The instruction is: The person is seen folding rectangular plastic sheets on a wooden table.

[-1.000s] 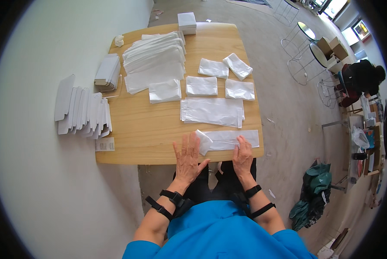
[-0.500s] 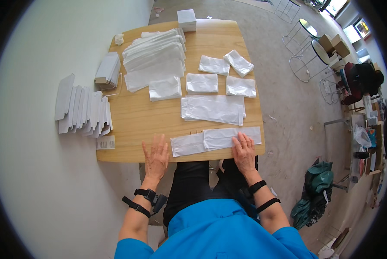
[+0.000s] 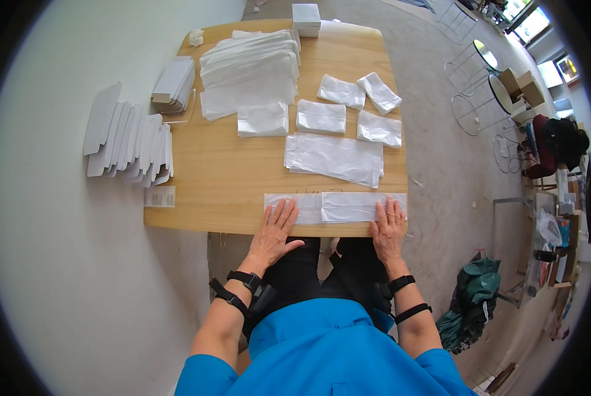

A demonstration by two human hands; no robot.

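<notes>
Along the table's front edge lies a long strip of thin white plastic bag (image 3: pixel 351 207), its right part doubled over the layer below. My left hand (image 3: pixel 274 231) rests on the strip's left end, fingers outstretched and thumb apart. At the other end my right hand (image 3: pixel 388 228) lies flat, fingertips on the bag. Neither hand grips anything. Just beyond is a flat pile of long white bags (image 3: pixel 332 158). Several folded white packets sit farther back, among them a middle packet (image 3: pixel 321 117) and a left packet (image 3: pixel 262 120).
A fanned stack of white bags (image 3: pixel 249 72) covers the table's (image 3: pixel 223 178) far left. White cartons (image 3: pixel 173 82) and a row of flattened white boxes (image 3: pixel 127 142) stand by the left wall. A white block (image 3: pixel 306 18) is at the back. Stools (image 3: pixel 500 92) stand right.
My left hand has moved right, from bare wood onto the strip's left end. The strip now lies straighter along the edge, and my right hand stays on its right end.
</notes>
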